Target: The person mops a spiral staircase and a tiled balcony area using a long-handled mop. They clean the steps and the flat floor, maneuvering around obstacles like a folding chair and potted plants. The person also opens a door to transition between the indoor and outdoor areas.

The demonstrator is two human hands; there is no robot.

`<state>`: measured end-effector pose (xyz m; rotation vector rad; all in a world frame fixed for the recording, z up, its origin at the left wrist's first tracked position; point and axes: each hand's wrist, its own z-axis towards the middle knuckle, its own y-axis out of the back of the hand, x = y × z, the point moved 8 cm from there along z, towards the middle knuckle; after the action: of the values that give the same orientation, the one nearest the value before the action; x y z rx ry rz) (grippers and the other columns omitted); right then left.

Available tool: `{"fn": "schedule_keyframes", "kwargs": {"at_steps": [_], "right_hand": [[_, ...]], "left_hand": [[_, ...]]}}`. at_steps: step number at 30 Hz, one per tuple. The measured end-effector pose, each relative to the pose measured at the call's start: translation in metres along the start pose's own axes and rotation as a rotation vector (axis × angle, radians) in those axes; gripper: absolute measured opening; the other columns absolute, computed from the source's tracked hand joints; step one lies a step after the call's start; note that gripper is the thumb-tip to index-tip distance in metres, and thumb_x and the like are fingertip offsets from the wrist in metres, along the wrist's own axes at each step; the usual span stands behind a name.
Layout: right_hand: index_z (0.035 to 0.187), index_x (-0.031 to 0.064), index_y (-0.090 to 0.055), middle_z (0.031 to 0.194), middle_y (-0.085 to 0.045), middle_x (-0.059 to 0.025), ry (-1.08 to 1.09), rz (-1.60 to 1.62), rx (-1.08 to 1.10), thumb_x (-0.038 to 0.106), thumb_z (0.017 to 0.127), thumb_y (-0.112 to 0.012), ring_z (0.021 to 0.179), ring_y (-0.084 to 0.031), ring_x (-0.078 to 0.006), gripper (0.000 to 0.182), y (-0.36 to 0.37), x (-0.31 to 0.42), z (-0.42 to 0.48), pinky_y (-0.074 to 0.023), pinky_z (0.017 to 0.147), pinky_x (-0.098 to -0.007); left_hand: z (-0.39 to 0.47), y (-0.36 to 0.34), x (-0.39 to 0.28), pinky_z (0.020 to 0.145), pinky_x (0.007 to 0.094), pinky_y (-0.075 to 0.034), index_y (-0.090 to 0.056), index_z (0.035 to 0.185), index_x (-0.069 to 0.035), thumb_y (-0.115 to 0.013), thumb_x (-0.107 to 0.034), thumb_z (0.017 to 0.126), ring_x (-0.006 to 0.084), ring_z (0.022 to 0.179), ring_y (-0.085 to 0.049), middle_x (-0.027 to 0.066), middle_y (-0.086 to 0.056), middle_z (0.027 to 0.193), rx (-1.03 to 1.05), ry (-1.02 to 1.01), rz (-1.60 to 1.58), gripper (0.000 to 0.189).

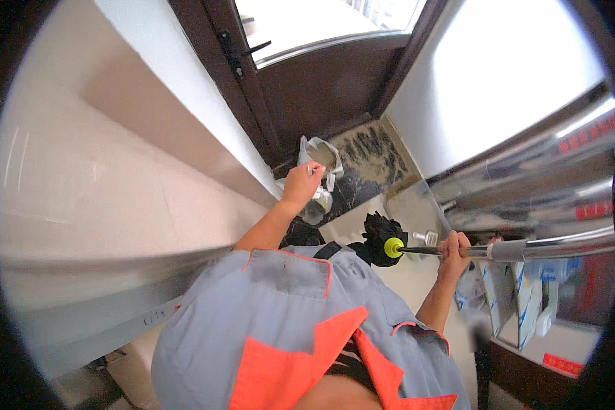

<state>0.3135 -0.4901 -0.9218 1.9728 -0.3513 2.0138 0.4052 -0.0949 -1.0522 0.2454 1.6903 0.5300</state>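
Observation:
My right hand (453, 253) is closed around the dark, thin part of a mop's pole (420, 250). The mop's black cloth head (384, 236), with a lime-green cap, points left towards my body. A thicker silver section of the pole runs off to the right behind a grey collar (508, 250). My left hand (303, 182) is stretched forward with its fingers curled together. Just beyond and below it stands an open white plastic bag (320, 154) with beige contents. A small pale bit shows at the fingertips; whether it is held is unclear.
A dark brown door (323, 89) with a glass pane and a black handle (246, 51) lies ahead. A clear plastic container (315, 207) stands below my left hand. White walls rise on both sides. At right are shelves with boxes (507, 302) and a white power socket or plug-like item (426, 237).

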Motion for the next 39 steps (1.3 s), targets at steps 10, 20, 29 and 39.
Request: {"fn": "schedule_keyframes", "kwargs": {"at_steps": [10, 20, 29, 39], "right_hand": [[0.058, 0.0087, -0.036, 0.049, -0.032, 0.0021, -0.076, 0.075, 0.151, 0.010, 0.088, -0.056, 0.041, -0.028, -0.0077, 0.036, -0.004, 0.017, 0.085, -0.0267, 0.043, -0.0274], [0.057, 0.0100, -0.030, 0.048, -0.029, 0.0021, -0.177, 0.038, 0.224, 0.007, 0.090, -0.048, 0.042, -0.026, -0.0073, 0.037, -0.023, 0.031, 0.078, -0.0280, 0.044, -0.0244], [0.057, 0.0112, -0.030, 0.047, -0.030, 0.0033, -0.153, -0.100, 0.152, 0.007, 0.088, -0.050, 0.040, -0.026, -0.0060, 0.037, -0.013, 0.017, 0.084, -0.0271, 0.041, -0.0233], [0.056, 0.0115, -0.030, 0.046, -0.029, 0.0035, -0.094, -0.221, 0.134, 0.008, 0.089, -0.050, 0.040, -0.025, -0.0057, 0.038, -0.012, 0.015, 0.098, -0.0258, 0.042, -0.0234]], "left_hand": [[0.021, 0.103, -0.011, 0.064, 0.0295, -0.046, -0.059, 0.104, 0.000, -0.060, -0.047, 0.082, 0.0150, 0.069, -0.059, 0.0103, -0.066, 0.080, -0.458, 0.440, -0.858, 0.052], [0.006, 0.213, 0.045, 0.071, 0.0393, -0.050, -0.050, 0.084, -0.003, -0.063, -0.036, 0.084, 0.0271, 0.073, -0.061, 0.0142, -0.062, 0.082, -0.931, 0.375, -1.336, 0.036], [-0.038, 0.248, 0.077, 0.059, 0.0341, -0.046, -0.046, 0.085, 0.004, -0.054, -0.009, 0.076, 0.0215, 0.063, -0.055, 0.0110, -0.054, 0.071, -1.428, 0.417, -1.036, 0.018], [-0.020, 0.281, 0.103, 0.059, 0.0437, -0.045, -0.039, 0.095, 0.014, -0.053, -0.013, 0.077, 0.0256, 0.061, -0.051, 0.0142, -0.051, 0.071, -1.549, 0.401, -0.855, 0.036]]}}
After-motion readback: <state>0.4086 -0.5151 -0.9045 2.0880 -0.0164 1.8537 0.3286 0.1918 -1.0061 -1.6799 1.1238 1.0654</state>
